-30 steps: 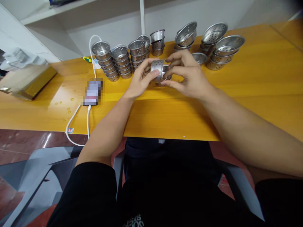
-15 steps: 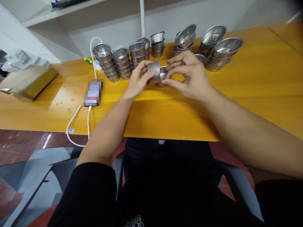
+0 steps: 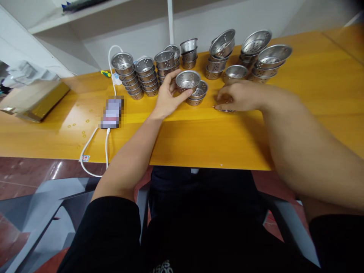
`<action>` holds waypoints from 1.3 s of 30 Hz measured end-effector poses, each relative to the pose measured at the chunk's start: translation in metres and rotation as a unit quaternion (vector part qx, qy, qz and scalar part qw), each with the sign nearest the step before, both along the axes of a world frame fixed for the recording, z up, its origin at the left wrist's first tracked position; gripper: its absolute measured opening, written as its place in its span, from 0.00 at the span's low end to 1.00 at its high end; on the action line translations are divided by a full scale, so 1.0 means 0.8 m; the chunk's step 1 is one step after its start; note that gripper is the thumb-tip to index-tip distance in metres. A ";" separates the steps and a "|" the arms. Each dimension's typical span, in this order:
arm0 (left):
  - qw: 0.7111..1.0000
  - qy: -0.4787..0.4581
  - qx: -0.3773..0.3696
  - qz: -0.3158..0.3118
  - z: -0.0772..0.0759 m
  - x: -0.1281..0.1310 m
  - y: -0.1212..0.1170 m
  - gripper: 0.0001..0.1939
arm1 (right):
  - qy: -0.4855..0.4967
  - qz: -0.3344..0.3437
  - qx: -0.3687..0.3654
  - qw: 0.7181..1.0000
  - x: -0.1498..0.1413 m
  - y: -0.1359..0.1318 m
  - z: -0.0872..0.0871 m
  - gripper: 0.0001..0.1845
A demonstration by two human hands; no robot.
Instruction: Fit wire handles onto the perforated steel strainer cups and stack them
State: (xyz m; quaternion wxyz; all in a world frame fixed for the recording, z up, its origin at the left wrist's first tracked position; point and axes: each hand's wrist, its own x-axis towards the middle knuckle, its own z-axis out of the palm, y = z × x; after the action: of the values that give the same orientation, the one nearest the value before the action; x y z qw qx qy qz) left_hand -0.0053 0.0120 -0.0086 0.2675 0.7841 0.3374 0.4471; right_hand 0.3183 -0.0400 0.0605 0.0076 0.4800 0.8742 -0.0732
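Has a phone lying on the left part of the table, then tall stacks of cups behind. Pinches a perforated metal cup between thumb and fingers of the left hand, with its mouth upward, partly hiding a short stack of cups mid-table. Holds the right hand low, with fingers curled at thin metal pieces; cannot tell whether pinching them. Has wide-rimmed stacks behind at right.

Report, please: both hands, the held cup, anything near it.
Left hand holds perforated metal cup, mouth upward. Right hand at thin metal pieces, grip unclear. Short cup stack close beside held cup.
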 end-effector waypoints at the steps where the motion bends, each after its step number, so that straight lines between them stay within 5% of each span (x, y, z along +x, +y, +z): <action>1: 1.000 0.010 0.003 0.008 0.000 0.003 -0.002 0.58 | 0.006 -0.012 0.017 1.000 -0.002 -0.002 0.001 0.09; 5: 1.000 0.006 0.012 0.010 0.000 0.012 -0.002 0.56 | 0.142 -0.046 0.132 0.980 -0.018 -0.021 0.007 0.23; 10: 1.000 0.005 -0.002 -0.025 0.000 0.023 -0.007 0.50 | 0.293 0.062 0.171 0.939 -0.046 -0.033 0.000 0.32; 39: 0.994 0.064 -0.026 -0.080 0.007 0.032 -0.022 0.37 | 0.362 0.055 0.110 0.924 -0.063 0.009 -0.053 0.25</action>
State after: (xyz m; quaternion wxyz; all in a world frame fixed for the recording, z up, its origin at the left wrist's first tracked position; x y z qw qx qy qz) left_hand 0.0202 -0.0058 -0.0030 0.3007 0.8280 0.3019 0.3643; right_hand 0.2682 -0.0331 0.0180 -0.3586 0.3700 0.8448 -0.1445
